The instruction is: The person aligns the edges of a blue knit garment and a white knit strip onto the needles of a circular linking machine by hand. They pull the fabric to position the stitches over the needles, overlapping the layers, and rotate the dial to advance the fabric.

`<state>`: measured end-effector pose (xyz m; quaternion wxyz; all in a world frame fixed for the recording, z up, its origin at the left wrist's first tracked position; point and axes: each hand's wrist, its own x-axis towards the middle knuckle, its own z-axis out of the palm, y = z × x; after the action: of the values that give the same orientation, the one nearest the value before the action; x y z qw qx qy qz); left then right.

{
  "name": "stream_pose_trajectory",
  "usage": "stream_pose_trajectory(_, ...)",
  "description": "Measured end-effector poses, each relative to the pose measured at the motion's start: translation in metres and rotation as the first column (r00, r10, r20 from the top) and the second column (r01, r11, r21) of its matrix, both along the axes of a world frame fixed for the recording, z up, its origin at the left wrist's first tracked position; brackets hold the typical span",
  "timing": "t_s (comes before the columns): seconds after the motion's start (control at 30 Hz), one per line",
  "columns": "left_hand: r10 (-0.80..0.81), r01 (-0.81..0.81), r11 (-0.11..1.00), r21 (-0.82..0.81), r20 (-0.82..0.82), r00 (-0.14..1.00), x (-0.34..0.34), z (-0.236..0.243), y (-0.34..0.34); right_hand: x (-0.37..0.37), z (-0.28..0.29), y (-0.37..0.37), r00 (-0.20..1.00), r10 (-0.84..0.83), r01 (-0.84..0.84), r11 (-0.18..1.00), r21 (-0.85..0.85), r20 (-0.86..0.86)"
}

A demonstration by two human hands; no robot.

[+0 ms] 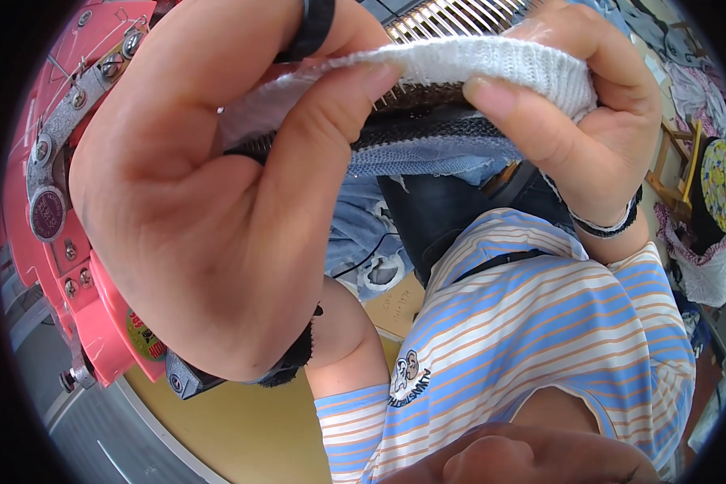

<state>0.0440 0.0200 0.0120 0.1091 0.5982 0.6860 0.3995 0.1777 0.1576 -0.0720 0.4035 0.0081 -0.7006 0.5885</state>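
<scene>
A white ribbed knit piece [500, 58] stretches between my two hands along a row of thin metal needles [452, 20]. My left hand [210, 177], large in the view, has its thumb and fingers closed on the left part of the knit. At the right end, my right hand [605, 113] pinches the ribbed edge between thumb and curled fingers. Below the white edge runs a dark brush-like band [419, 98], with blue knit fabric [427, 161] hanging under it. My left fingertips are partly hidden behind the knit.
On the left stands a pink machine body [24, 194] with a grey metal arm [44, 149] and screws. Blue cloth [355, 226] lies below the needles, near a piece of cardboard [395, 310]. To the right are a wooden frame [676, 169] and piled garments [702, 97].
</scene>
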Motion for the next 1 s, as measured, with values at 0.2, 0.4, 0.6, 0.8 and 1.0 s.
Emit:
stream_pose_trajectory(0.2,0.143,-0.144,0.988,-0.057,-0.017,0.99,0.018,0.007,0.009,0.002,-0.001,-0.002,0.98,-0.197,0.201,0.971,-0.127,0.039)
stream_pose_trajectory(0.4,0.102,-0.099,0.993,-0.061,0.051,0.994,0.004,-0.003,0.004,-0.003,-0.011,-0.012,0.994,-0.055,0.054,0.999,0.008,0.099)
stream_pose_trajectory(0.6,-0.052,0.052,0.999,0.0,-0.008,0.999,-0.005,-0.004,0.006,-0.007,-0.014,-0.02,0.979,0.061,0.006,0.944,-0.329,0.192)
stream_pose_trajectory(0.8,-0.028,0.026,0.998,-0.057,-0.043,0.999,-0.002,0.003,0.0,-0.006,-0.012,-0.015,0.996,0.032,-0.026,0.997,-0.071,0.082)
stream_pose_trajectory(1.0,-0.027,0.028,0.998,-0.052,0.023,0.999,-0.006,-0.004,0.004,-0.003,-0.012,-0.007,0.998,-0.004,0.0,0.999,0.05,0.07)
